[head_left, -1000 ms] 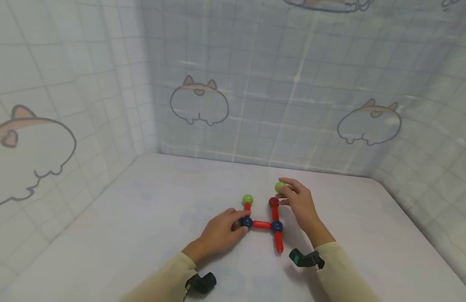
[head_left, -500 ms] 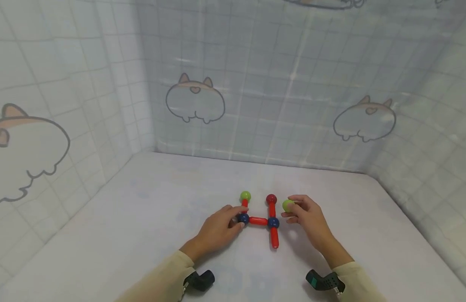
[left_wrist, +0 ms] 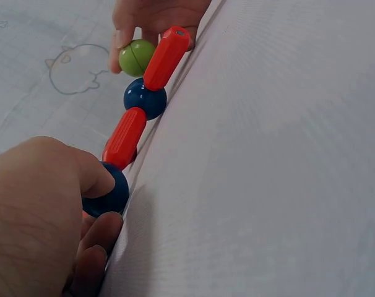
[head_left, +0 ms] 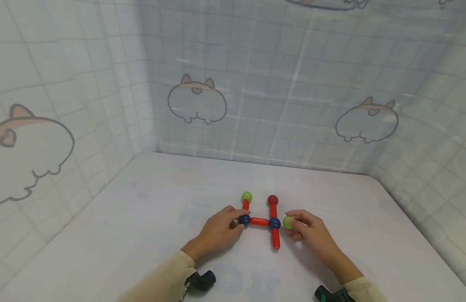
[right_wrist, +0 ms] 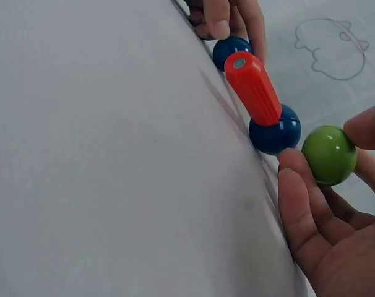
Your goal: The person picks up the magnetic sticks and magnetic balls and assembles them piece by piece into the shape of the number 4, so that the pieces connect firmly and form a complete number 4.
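A joined figure of red rods and balls lies on the table. My left hand pinches its left blue ball between thumb and fingers. From that ball a red rod runs across to the right blue ball. Another rod leads back to a green ball. The right blue ball has one rod toward a dark red ball and one toward me, its near end bare. My right hand pinches a second green ball just right of the right blue ball; whether they touch, I cannot tell.
The white table is bounded by pale grid-patterned curtains printed with corgi drawings at the back and sides. A black wrist-camera mount sits at the left sleeve, another at the right.
My right hand has brought the green ball from behind the dark red ball, around and toward me, to the right of the right blue ball. My left hand keeps its grip.
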A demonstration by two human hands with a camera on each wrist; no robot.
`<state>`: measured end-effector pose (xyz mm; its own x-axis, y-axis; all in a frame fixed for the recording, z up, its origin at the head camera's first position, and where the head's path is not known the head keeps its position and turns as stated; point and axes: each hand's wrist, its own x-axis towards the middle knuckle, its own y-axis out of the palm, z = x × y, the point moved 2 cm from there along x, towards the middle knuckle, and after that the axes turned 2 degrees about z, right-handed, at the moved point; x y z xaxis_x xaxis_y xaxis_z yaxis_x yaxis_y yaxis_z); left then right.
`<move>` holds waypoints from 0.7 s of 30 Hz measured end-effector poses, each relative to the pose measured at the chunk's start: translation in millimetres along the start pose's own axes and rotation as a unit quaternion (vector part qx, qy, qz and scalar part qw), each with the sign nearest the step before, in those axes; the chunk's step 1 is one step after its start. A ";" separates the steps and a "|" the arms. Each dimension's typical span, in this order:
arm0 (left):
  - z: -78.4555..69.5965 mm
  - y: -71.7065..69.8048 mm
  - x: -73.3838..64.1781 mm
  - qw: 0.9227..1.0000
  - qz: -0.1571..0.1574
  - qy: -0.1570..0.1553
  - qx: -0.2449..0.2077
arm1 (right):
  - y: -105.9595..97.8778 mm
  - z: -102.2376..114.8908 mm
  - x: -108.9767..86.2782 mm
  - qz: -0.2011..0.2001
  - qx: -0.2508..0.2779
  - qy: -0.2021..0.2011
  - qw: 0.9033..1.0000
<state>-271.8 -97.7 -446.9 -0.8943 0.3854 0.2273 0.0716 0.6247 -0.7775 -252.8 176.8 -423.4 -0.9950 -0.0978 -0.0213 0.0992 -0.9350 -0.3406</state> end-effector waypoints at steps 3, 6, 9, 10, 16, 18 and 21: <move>-1.0 1.3 0.6 1.000 0.002 -0.001 -0.003 | -2.4 -2.3 -0.5 0.009 -0.003 0.004 1.000; -1.6 2.4 0.9 1.000 -0.001 -0.001 -0.003 | -6.5 -5.7 -1.4 0.023 -0.008 0.003 1.000; -2.2 2.4 0.6 1.000 -0.003 -0.003 -0.004 | -9.8 -9.6 -3.7 0.040 -0.010 0.001 0.999; -2.4 2.3 0.5 1.000 -0.003 -0.003 -0.005 | -10.6 -11.0 -4.6 0.044 -0.013 0.002 0.999; -2.5 0.0 0.5 1.000 -0.001 -0.002 -0.005 | -12.2 -13.1 -8.8 0.077 -0.023 0.007 0.997; -1.6 -0.3 0.8 1.000 -0.002 0.001 -0.002 | -12.2 -11.6 -11.1 0.094 -0.025 0.003 0.995; -0.2 -0.4 1.4 1.000 -0.005 0.005 0.004 | -11.8 -9.7 -14.2 0.118 -0.030 -0.008 0.993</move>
<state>-273.0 -97.3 -446.1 -0.8909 0.3855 0.2402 0.0598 0.6238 -0.7793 -240.0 192.6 -428.2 -0.9437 -0.3178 -0.0919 0.3281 -0.8634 -0.3834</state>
